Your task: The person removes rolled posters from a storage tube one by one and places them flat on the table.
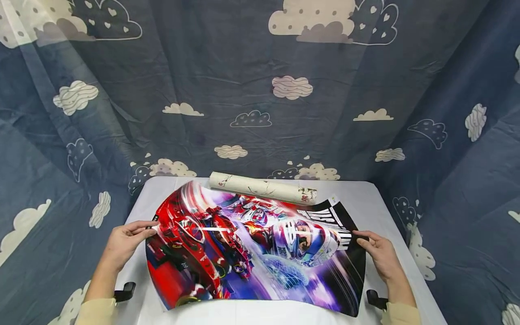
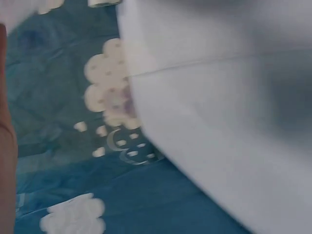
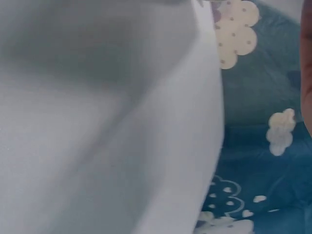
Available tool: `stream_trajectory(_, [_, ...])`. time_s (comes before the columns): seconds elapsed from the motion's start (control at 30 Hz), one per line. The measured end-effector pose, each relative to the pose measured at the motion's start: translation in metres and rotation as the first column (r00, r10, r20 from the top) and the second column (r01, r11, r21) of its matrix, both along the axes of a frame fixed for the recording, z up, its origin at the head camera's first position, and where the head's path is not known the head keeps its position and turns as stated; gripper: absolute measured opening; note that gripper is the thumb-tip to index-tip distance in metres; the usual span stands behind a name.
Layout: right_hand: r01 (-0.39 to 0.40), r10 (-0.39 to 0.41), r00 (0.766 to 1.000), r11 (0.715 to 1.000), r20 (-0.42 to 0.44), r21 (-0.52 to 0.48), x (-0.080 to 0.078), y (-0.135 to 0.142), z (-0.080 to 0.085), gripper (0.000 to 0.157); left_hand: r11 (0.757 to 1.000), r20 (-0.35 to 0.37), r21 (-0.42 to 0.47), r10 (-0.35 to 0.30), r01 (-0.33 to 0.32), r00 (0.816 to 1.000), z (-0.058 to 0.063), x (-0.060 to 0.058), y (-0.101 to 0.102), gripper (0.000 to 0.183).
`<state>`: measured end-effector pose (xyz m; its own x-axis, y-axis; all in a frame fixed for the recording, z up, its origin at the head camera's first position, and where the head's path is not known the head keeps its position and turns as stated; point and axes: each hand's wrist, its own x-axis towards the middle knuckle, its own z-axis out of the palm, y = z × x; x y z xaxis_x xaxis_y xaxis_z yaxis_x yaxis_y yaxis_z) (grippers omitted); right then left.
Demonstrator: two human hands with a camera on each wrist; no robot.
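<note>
A glossy poster (image 1: pixel 252 253) printed with red racing cars and a helmeted driver spans the space between both hands in the head view. Its sheet bows, and the lower edge curves above the white table. The left hand (image 1: pixel 123 243) pinches the poster's left edge between thumb and fingers. On the opposite side, the right hand (image 1: pixel 379 253) pinches the right edge the same way. In the left wrist view only a strip of the left hand (image 2: pixel 7 161) shows; the right wrist view likewise catches a sliver of the right hand (image 3: pixel 306 73). Neither wrist view shows the fingertips.
Behind the poster, a cream roll of paper (image 1: pixel 263 188) with a sparse floral print lies across the far part of the white table (image 1: pixel 178 181). Dark blue cloth (image 1: pixel 243 58) with cloud prints hangs at the back and both sides. Dark wrist-camera mounts sit by each sleeve.
</note>
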<state>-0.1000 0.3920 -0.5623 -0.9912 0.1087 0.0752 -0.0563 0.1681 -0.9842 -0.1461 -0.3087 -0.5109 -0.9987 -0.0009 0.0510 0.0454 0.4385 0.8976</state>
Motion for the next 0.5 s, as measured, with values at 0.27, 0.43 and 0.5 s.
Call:
stream_trajectory(0.27, [0.156,-0.177,0.973,0.977,-0.149,-0.143,0.012,-0.016,0.007,0.028,0.930,-0.416,0.333,-0.001,0.153,0.909,0.006,0.009,0.011,0.013])
stream_trajectory(0.43, [0.132,-0.150,0.981,0.982,-0.127,-0.137,0.014,-0.017,-0.002,0.020,0.903,-0.254,0.429,0.123,-0.002,0.959,-0.016,0.006,0.018,0.013])
stream_trajectory(0.5, [0.126,-0.129,0.990,0.991,-0.062,-0.052,0.014,-0.015,-0.006,0.020,0.907,-0.140,0.413,0.153,-0.083,0.978,-0.026,0.006,0.017,0.020])
